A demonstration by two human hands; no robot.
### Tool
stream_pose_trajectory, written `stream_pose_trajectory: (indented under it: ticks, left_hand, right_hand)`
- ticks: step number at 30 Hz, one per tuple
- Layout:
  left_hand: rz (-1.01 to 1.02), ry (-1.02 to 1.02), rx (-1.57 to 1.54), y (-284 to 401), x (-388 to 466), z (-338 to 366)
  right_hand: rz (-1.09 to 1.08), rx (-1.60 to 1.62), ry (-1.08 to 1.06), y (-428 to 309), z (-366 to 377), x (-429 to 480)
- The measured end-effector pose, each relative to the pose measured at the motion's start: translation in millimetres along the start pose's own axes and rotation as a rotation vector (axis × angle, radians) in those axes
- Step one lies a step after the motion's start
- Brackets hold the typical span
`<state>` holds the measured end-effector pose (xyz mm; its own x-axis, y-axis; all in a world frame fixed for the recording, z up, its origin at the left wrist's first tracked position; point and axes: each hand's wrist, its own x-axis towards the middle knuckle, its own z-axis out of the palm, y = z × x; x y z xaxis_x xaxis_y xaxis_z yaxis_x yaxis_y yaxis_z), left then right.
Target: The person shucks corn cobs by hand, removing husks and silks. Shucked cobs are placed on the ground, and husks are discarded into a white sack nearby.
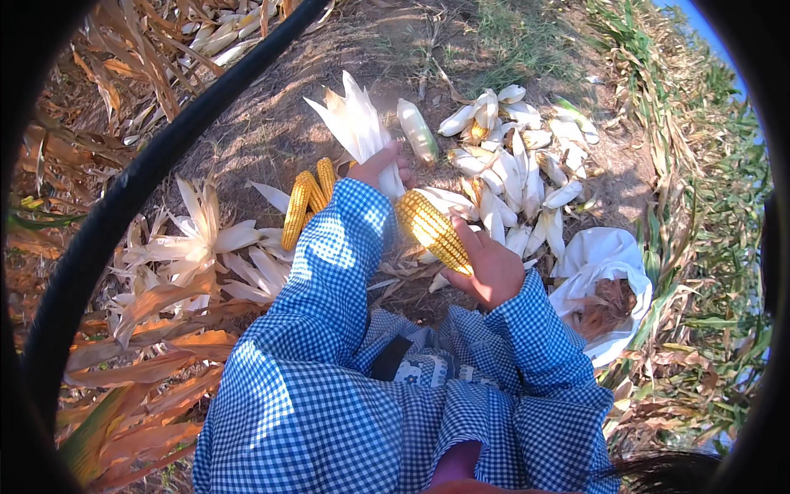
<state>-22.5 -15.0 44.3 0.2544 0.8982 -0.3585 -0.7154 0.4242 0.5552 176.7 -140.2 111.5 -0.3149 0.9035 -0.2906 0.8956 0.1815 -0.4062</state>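
A bare yellow ear of corn [433, 232] lies in my right hand [487, 262], fingers wrapped near its lower right end. Its upper end meets the base of a pale, peeled-back corn husk [364, 129]. My left hand [384, 165] grips that husk, whose leaves spread away toward the top. Whether ear and husk are still joined cannot be made out. Several husked yellow ears [302, 200] rest beyond my left sleeve, partly hidden by it. One ear still in its husk [418, 131] lies on the soil just past my left hand.
To the right is a heap of unhusked ears [518, 160]. A white sack [595, 259] with brown corn silk at its mouth stands beside my right arm. Discarded husks [191, 241] cover the left ground. Corn stalks [697, 247] border the right; a dark curved bar [154, 148] crosses the left.
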Motion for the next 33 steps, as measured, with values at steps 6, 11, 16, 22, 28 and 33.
stream_pose_trajectory:
  ticks: [6, 11, 16, 22, 28, 33]
  left_hand:
    - [-0.03, 0.136, -0.147, 20.2, -8.2, 7.9]
    - [0.147, 0.323, -0.45, 32.9, -19.7, 23.3]
    - [0.171, 0.262, -0.614, 45.2, -26.8, 18.8]
    - [0.166, 0.138, -0.894, 61.1, -17.9, 0.1]
    - [0.933, 0.302, -1.03, 160.9, -57.7, -50.8]
    - [0.532, 0.065, -0.643, 148.4, -56.8, -72.8]
  right_hand:
    - [-0.084, 0.556, -0.057, -12.7, 16.1, 7.4]
    - [0.18, 0.776, -0.016, -48.8, 51.4, 20.6]
    - [0.21, 1.469, -0.219, -65.3, 66.8, 19.8]
    - [0.426, 1.545, -0.398, -59.6, 104.4, 33.1]
    - [0.355, 0.511, -0.338, 20.8, 142.4, 51.1]
    - [0.448, 0.656, -0.435, 43.8, 168.4, 82.9]
